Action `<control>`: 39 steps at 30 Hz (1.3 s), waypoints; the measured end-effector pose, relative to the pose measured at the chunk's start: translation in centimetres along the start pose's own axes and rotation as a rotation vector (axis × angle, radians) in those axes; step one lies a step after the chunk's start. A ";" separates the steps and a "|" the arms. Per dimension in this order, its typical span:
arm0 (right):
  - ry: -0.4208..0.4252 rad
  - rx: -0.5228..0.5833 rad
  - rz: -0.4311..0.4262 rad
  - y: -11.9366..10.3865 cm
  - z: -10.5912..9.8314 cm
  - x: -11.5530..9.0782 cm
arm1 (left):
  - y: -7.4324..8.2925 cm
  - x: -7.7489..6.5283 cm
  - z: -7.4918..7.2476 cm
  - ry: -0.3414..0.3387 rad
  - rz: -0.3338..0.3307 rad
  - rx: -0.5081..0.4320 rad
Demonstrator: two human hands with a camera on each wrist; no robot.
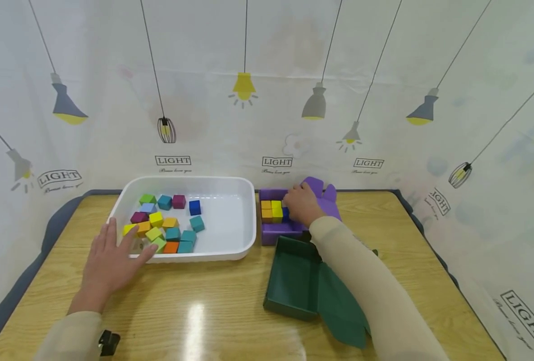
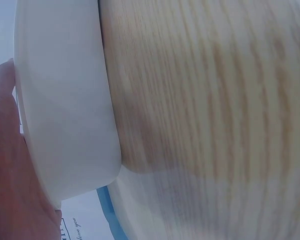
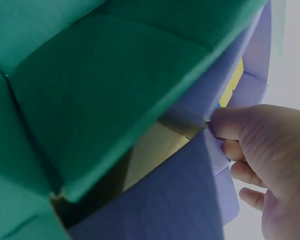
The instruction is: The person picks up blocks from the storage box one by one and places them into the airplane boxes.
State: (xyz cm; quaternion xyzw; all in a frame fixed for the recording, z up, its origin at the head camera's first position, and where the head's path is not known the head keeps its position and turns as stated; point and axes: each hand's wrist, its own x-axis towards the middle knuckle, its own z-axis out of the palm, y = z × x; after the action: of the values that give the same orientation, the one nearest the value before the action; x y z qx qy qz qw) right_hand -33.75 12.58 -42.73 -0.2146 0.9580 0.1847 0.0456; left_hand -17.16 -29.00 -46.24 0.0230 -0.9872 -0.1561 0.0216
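Note:
My left hand (image 1: 109, 255) lies with fingers spread over the near left corner of a white tray (image 1: 231, 215), which holds several coloured cubes, among them a yellow cube (image 1: 156, 219) and a dark blue cube (image 1: 195, 207). In the left wrist view that hand is at the tray's rim. My right hand (image 1: 303, 203) reaches down into a purple box (image 1: 280, 233), fingers bent, beside a blue cube (image 1: 286, 214). Yellow and orange cubes sit left of it in the box. Its fingertips are hidden in the head view, and I cannot tell whether they pinch a cube.
A dark green box (image 1: 291, 278) with its lid folded out stands in front of the purple box, under the right forearm. The purple lid (image 1: 327, 200) stands open on the right. A small black object (image 1: 109, 342) is by the left sleeve. A printed curtain (image 1: 276, 100) surrounds the wooden table (image 1: 222, 306).

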 end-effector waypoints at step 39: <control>-0.109 0.475 0.116 0.5 1.4 -5.9 | 0.1 0.1 0.1 -0.023 -0.009 0.001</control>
State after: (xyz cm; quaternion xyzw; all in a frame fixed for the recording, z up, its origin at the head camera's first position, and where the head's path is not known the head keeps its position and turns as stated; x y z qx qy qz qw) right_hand -28.59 15.90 -42.91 -0.1321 0.9814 -0.0320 0.1355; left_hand -17.24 -28.92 -46.31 0.0257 -0.9874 -0.1561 0.0098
